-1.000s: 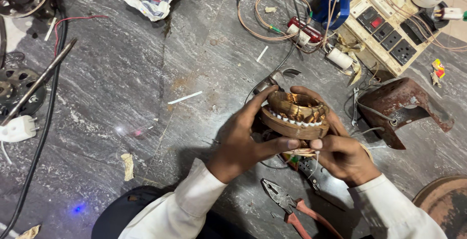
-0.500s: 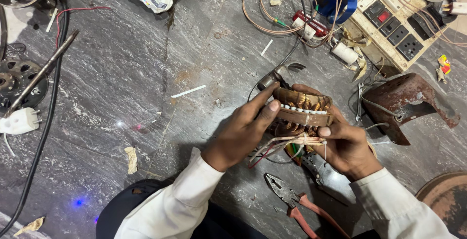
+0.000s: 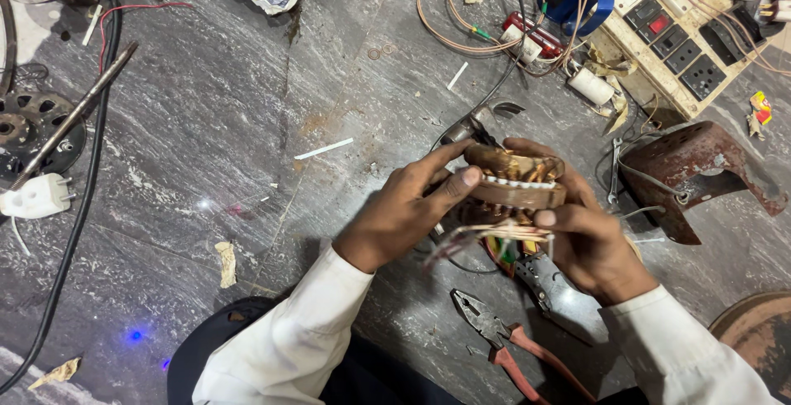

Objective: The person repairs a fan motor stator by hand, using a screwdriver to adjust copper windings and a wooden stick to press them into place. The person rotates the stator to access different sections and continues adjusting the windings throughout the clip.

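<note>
Both hands hold a round motor stator (image 3: 515, 180) with copper windings and white slot liners, lifted a little above the grey stone floor. My left hand (image 3: 408, 207) grips its left side, thumb on the rim and forefinger over the top. My right hand (image 3: 589, 244) wraps around its right and under side. A bundle of loose coloured wire ends (image 3: 486, 236) hangs from the bottom of the stator between the two hands.
Red-handled pliers (image 3: 503, 339) lie near my knees. A rusty metal housing (image 3: 700, 170) sits at the right, a switch-and-socket board (image 3: 684, 42) behind it. Coiled wires (image 3: 486, 18), a white plug (image 3: 33, 199), a black cable (image 3: 82, 199) and a metal rod (image 3: 70, 117) lie about.
The stator has been tipped and turned slightly in my hands, its winding side now facing more upward. Both hands kept their hold and shifted a little on the rim.
</note>
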